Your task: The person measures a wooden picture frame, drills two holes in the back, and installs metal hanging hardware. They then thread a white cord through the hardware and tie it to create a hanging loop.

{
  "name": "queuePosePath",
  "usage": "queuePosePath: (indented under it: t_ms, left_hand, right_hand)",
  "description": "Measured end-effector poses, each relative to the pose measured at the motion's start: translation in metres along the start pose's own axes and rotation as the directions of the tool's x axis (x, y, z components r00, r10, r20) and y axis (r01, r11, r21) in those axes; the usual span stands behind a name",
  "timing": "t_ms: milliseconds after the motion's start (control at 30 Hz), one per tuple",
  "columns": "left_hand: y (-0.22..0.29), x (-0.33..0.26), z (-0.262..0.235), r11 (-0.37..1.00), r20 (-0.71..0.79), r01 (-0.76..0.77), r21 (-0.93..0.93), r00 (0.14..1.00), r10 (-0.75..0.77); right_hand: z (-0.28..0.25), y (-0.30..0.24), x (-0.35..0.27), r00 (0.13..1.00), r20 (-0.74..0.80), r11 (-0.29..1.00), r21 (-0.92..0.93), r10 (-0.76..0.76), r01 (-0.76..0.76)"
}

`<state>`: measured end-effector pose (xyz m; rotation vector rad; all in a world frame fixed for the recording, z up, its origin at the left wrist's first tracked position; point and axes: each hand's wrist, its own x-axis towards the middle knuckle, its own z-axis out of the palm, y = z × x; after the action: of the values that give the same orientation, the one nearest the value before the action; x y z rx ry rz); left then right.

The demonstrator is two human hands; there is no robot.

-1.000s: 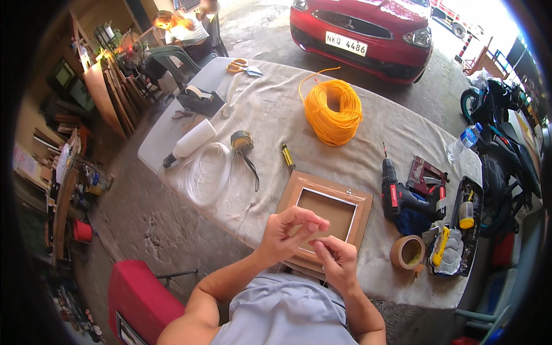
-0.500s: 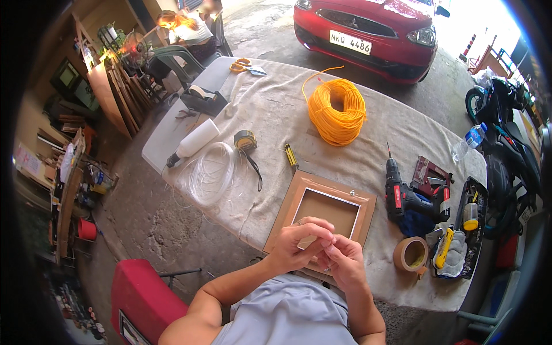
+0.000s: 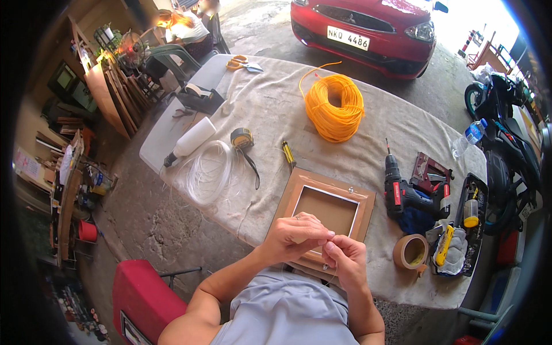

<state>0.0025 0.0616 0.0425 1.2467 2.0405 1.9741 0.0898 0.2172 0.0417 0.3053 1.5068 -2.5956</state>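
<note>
Both my hands are raised over the near edge of a brown wooden frame (image 3: 296,187), their fingertips brought together. My left hand (image 3: 290,237) pinches with thumb and forefinger, and so does my right hand (image 3: 345,256), close beside it. Whatever is between the fingertips is too fine to make out. The frame lies flat with a brown panel inside a white inner edge. Small metal fittings (image 3: 351,190) sit on its far side, with another near my right hand. My hands hide part of its near side. Beyond its far left corner lies a yellow-black cutter (image 3: 288,153).
On the cloth-covered table (image 3: 264,109) lie a yellow cord coil (image 3: 330,118), clear line coil (image 3: 210,178), tape measure (image 3: 242,138), white bottle (image 3: 194,137) and scissors (image 3: 244,64). At right are a drill (image 3: 397,190), staple gun (image 3: 430,172), tape roll (image 3: 397,251) and tool tray (image 3: 478,241).
My fingers have shifted slightly, and the two hands now meet more at the fingertips. The metal fitting by my right hand shows more plainly. The view has shifted a little.
</note>
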Motion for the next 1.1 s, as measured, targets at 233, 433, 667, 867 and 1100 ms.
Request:
queuePosePath:
  t_ms: [233,433,667,867,1100]
  left_hand:
    - [-0.002,-0.005,-0.001,0.998,0.027,0.061,0.026,0.998,-0.061]
    - [-0.007,-0.004,-0.003,0.997,-0.028,0.046,0.062,0.999,-0.044]
    - [-0.008,0.000,-0.004,0.977,0.009,0.017,0.214,1.000,-0.019]
    - [-0.016,0.002,0.001,0.946,0.018,0.192,0.261,0.979,-0.203]
    - [-0.079,0.042,0.014,0.914,0.002,0.362,0.182,0.930,-0.368]
  right_hand:
    - [-0.001,0.000,-0.002,0.999,-0.045,0.996,-0.091,-0.005,0.001]
    - [0.001,0.003,-0.002,0.997,-0.073,0.989,-0.144,-0.021,0.010]
    - [-0.002,0.004,-0.001,0.997,-0.083,0.990,-0.139,0.002,-0.013]
    - [-0.008,0.013,0.009,0.966,-0.197,0.918,-0.389,-0.170,0.082]
    - [-0.056,0.008,0.049,0.909,-0.338,0.846,-0.533,-0.242,0.027]
